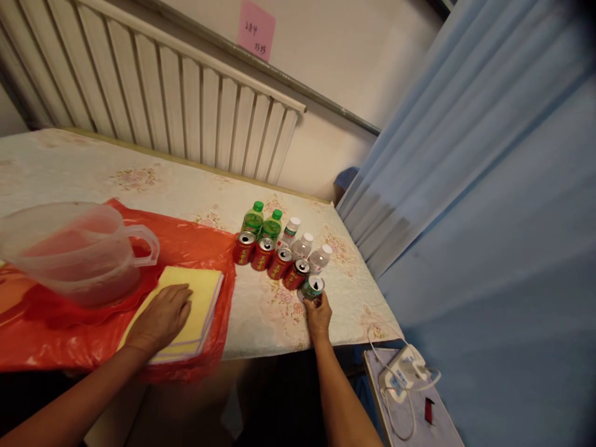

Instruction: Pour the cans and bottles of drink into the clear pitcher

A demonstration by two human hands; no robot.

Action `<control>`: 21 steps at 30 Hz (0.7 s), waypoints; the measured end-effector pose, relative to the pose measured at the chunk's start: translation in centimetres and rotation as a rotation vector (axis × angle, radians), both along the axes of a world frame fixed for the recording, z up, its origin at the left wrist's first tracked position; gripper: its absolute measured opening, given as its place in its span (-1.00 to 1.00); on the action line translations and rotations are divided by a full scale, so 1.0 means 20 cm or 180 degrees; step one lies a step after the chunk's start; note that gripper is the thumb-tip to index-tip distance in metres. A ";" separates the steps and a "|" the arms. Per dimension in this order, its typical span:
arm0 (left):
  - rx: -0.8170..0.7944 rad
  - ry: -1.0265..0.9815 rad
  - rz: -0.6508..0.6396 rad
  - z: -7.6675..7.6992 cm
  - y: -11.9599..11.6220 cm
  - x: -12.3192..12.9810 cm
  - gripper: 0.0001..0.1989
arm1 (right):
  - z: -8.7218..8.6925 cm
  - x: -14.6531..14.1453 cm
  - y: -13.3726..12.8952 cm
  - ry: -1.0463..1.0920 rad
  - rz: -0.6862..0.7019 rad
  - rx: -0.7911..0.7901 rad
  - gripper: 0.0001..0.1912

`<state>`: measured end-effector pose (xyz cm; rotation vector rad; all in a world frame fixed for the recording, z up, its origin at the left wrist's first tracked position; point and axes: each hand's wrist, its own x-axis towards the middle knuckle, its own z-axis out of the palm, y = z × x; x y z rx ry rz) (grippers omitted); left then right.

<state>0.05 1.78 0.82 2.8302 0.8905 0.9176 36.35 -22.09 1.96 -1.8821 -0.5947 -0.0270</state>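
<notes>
My right hand (319, 315) has its fingers round the lower part of a green can (311, 288), which stands upright at the near right end of a row of opened red cans (280, 264). Behind that row stand two green-capped bottles (271, 228) and several clear bottles with white caps (303, 246). Resting on a stack of yellow cloths (201, 299) is my left hand (164, 313), palm down with its fingers lying fairly flat. The cloths lie on a red plastic bag (186, 242) spread over the table.
A large translucent pitcher (84, 248) with a handle sits on the red bag at left. Beyond the flowered tablecloth (186, 180) is a white radiator (186, 105). A blue curtain (465, 205) hangs at right, above a small stand holding a white power strip (404, 372) with cables.
</notes>
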 end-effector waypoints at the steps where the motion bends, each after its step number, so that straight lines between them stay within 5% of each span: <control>1: 0.0007 -0.0004 -0.0006 0.00 0.00 0.00 -0.68 | 0.00 0.00 0.00 -0.0004 -0.0001 -0.0010 -0.53; 21: -0.0231 -0.0017 0.0131 0.04 -0.07 0.01 -0.71 | -0.06 0.03 -0.02 -0.0063 -0.0022 -0.0265 -0.35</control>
